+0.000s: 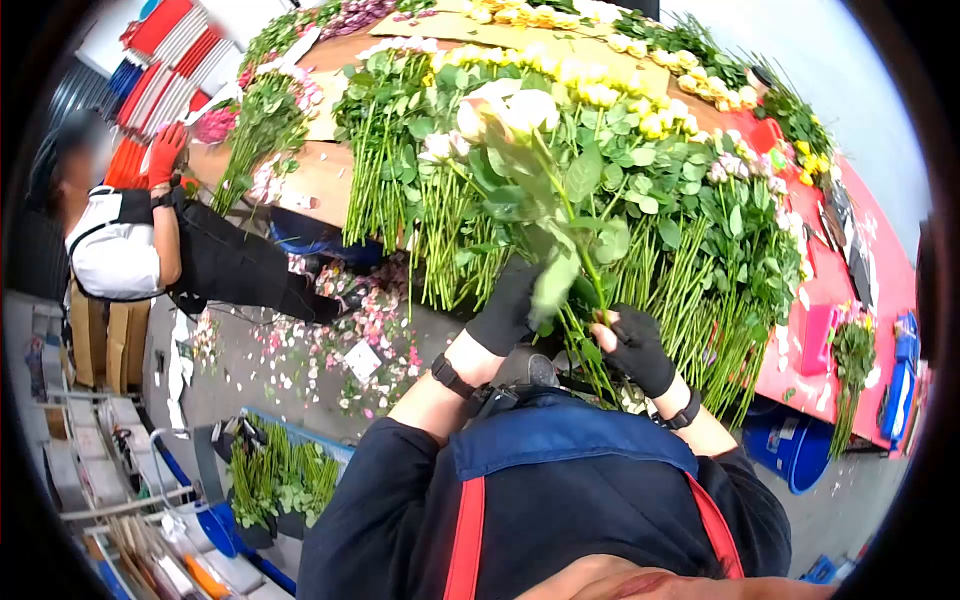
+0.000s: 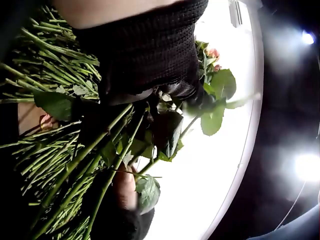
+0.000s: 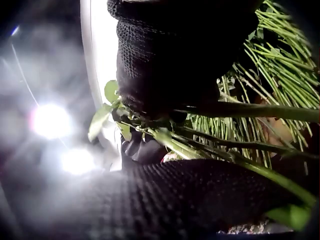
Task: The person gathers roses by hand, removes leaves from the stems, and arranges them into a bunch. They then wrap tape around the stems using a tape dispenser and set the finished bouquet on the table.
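Observation:
A small bunch of white roses on long leafy stems rises in front of me in the head view, blooms pointing away. My left hand, in a black glove, grips the stems from the left, just under the leaves. In the left wrist view the fingers of this hand curl over the stems. My right hand, gloved with bare fingertips, pinches the stems between thumb and fingers from the other side. Loose leaves stand out between the hands, and the lower stems run down toward my body.
Behind the hands, a table bears rows of yellow, white and pink roses, stems toward me. Another person stands at left. Petals litter the floor. A blue bucket stands under the red tabletop; a stem-filled crate is lower left.

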